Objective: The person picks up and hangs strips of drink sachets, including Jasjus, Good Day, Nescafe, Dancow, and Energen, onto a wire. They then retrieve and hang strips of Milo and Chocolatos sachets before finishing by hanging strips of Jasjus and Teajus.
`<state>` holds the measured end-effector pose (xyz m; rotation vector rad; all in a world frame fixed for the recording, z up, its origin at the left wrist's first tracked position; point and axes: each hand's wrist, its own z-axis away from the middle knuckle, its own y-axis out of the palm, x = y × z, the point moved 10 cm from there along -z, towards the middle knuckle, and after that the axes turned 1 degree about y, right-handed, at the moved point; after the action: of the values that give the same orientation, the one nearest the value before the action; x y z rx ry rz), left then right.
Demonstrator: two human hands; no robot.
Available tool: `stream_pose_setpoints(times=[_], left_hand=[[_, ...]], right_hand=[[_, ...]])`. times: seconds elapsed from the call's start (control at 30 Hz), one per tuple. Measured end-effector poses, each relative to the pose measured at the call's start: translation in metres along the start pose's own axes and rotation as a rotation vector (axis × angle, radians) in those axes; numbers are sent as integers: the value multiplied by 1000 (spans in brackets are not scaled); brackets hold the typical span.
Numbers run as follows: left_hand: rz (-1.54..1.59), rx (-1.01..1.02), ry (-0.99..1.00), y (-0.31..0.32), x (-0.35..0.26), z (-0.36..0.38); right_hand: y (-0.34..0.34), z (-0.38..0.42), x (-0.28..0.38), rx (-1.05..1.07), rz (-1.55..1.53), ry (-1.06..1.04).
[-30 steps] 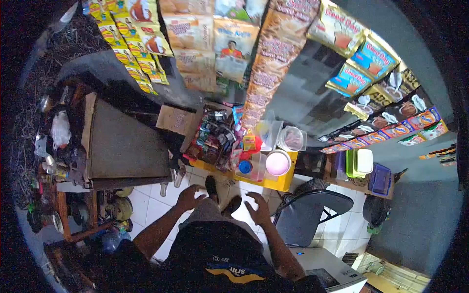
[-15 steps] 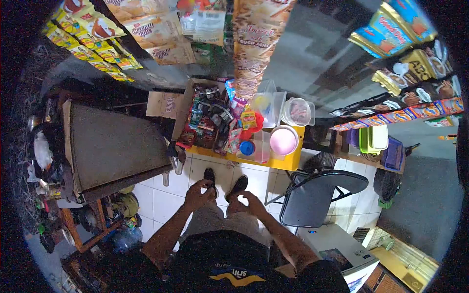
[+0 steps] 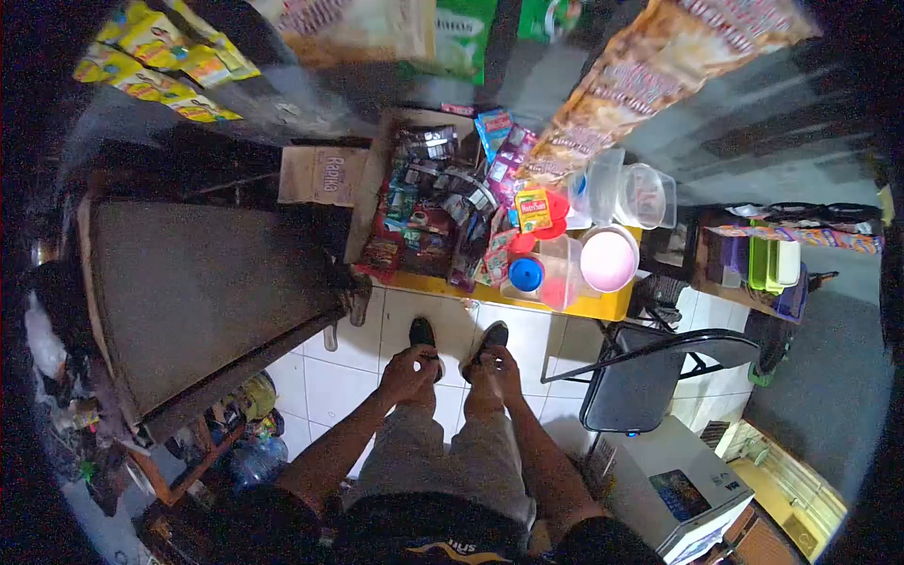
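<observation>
Below the table edge, my left hand (image 3: 409, 373) hangs in front of my left leg with its fingers loosely curled. A small bright gap shows between thumb and fingers, and nothing is visible in the hand. My right hand (image 3: 500, 369) is in front of my right leg, fingers bent and pointing down; I see no object in it. Both hands are apart from the table. Nearest ahead of them is a yellow table (image 3: 603, 306) bearing an open cardboard box (image 3: 370, 221) of sachets, a blue lid (image 3: 525, 274) and a pink-white round tub (image 3: 608, 259).
Sachet strips (image 3: 621, 89) hang over the table. A black folding chair (image 3: 629, 391) stands on the right, with a white appliance (image 3: 673, 471) behind it. A large dark panel (image 3: 212, 292) fills the left. Tiled floor (image 3: 325, 381) shows around my feet.
The view has shifted, so the table and its goods appear larger and farther right. My hands have moved slightly closer together. Neither visibly picks up or releases anything.
</observation>
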<state>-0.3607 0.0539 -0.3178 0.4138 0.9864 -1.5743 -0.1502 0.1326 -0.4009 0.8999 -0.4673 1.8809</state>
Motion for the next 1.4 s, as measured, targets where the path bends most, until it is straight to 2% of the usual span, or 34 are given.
stream_pose_setpoints(times=[0.03, 0.07, 0.13, 0.17, 0.23, 0.27, 0.3, 0.33, 0.4, 0.43, 0.5, 0.53, 0.57, 0.6, 0.67, 0.7, 0.77, 0.8, 0.83, 0.87, 0.9, 0.97, 1.0, 1.03, 1.1, 1.13, 1.17, 1.23, 1.3, 1.33, 1.4], left_hand=[[4, 51, 4, 13, 17, -10], [9, 104, 5, 29, 34, -20], [6, 175, 5, 61, 76, -42], [-90, 237, -4, 81, 99, -56], [-190, 302, -10, 108, 132, -85], [-285, 322, 8, 121, 144, -103], [-379, 337, 22, 133, 153, -121], [-379, 334, 18, 143, 156, -141], [-761, 575, 87, 185, 171, -165], [-751, 545, 52, 198, 187, -185], [-732, 511, -18, 229, 213, -222], [-762, 460, 38, 243, 223, -243], [-662, 359, 269, 265, 254, -276], [-580, 380, 182, 272, 248, -291], [-528, 126, 328, 282, 226, -323], [-530, 134, 336, 296, 232, -344], [385, 82, 0, 304, 266, -381], [382, 96, 0, 311, 277, -396], [-101, 138, 238, 315, 268, -405], [-586, 175, 473, 332, 264, -402], [-587, 191, 467, 338, 268, -394], [-361, 247, 89, 325, 283, -368], [-502, 89, 45, 305, 248, -338], [-512, 95, 43, 301, 244, -316], [-368, 210, 232, 308, 210, -277], [-349, 202, 161, 302, 203, -260], [-328, 194, 88, 297, 198, -244], [-193, 305, 123, 295, 164, -211], [40, 366, 269, 286, 105, -171], [-35, 384, 252, 282, 89, -158], [33, 450, 245, 264, 36, -124]], right_hand=[[8, -7, -14, 10, -208, -29], [12, -12, -32, 1, -209, -23], [6, -19, -64, -161, -119, 5], [4, -19, -80, -198, -76, 35], [-2, -23, -85, -158, 45, 51], [-7, -30, -92, -137, 238, -1], [-15, -36, -102, -132, 238, -1], [-21, -40, -112, -105, 170, 1], [-36, -46, -151, -65, -86, -42], [-48, -58, -193, -39, -191, 74], [-81, -69, -212, -154, 115, 23], [-93, -66, -214, -182, 38, 47], [-105, -68, -212, -210, -34, 61], [-116, -70, -226, -244, -32, 120], [-130, -68, -252, -265, -26, 116], [-138, -69, -263, -282, -12, 100], [-145, -61, -286, -301, -49, 104], [-146, -57, -290, -284, -46, 102], [-148, -51, -301, -267, -42, 102], [-150, -46, -308, -281, -20, 78], [-151, -42, -320, -285, -25, 93], [-151, -24, -337, -323, -30, 160], [-150, -16, -329, -323, -6, 186], [-146, -8, -323, -323, -16, 191], [-138, 0, -306, -288, -44, 123], [-136, 1, -322, -278, 112, 189], [-135, 1, -309, -301, 111, 175], [-131, -3, -259, -262, 93, -21], [-134, -3, -201, -269, 213, -191], [-131, 0, -172, -212, 148, -47], [-129, 9, -110, -267, 400, -261]])
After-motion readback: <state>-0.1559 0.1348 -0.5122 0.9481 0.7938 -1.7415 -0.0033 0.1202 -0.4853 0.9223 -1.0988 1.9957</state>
